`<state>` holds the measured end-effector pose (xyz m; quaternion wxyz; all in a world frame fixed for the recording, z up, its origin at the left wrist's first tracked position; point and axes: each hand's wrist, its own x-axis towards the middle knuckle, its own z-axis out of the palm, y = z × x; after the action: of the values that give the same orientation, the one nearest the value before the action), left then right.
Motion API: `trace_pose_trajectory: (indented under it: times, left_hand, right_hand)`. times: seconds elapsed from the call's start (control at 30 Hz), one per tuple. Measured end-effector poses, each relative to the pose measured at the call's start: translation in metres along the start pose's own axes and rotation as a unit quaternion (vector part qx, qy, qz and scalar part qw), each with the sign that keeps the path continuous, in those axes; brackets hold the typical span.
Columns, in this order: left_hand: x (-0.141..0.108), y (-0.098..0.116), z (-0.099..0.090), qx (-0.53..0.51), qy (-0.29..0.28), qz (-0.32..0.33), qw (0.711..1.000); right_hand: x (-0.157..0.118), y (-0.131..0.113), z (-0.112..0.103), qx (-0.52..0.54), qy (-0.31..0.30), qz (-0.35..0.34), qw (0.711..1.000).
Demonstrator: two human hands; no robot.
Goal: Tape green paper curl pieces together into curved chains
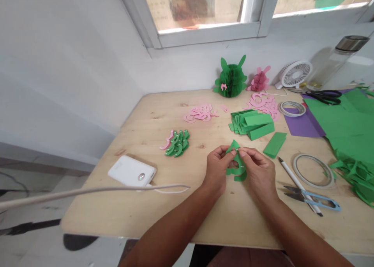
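Observation:
Between my two hands is a green paper cutout (pixel 237 167) with curved edges and openings, raised just over the table. My left hand (pixel 217 165) pinches its left side between thumb and fingers. On the other side, my right hand (pixel 259 169) grips it near the top, thumb close to the left thumb. A small whitish mark shows on the paper; I cannot tell what it is. Beyond the hands lies a stack of folded green paper strips (pixel 248 122), with a single green strip (pixel 274 145) near my right hand. Curved green pieces (pixel 177 143) are grouped to the left.
Right of my hands lie a white pen (pixel 295 177), blue-handled thread snips (pixel 315 199) and a tape roll (pixel 295 169). A white power bank (pixel 131 170) with a cable sits left. Pink cutouts (pixel 200 113), green (pixel 233 80) and pink paper figures (pixel 259 80) and a fan (pixel 296 74) are farther back.

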<state>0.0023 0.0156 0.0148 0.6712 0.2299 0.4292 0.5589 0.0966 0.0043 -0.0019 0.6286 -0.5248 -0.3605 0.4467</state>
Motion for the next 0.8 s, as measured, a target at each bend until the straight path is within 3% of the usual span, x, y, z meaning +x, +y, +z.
trace_pose_trajectory:
  times: [0.8]
  left_hand:
    - [0.0024, -0.0003, -0.0010, 0.006, -0.005, -0.003, 1.000]
  right_hand:
    - [-0.0030, -0.0038, 0.0024, -0.012, -0.002, -0.021, 1.000]
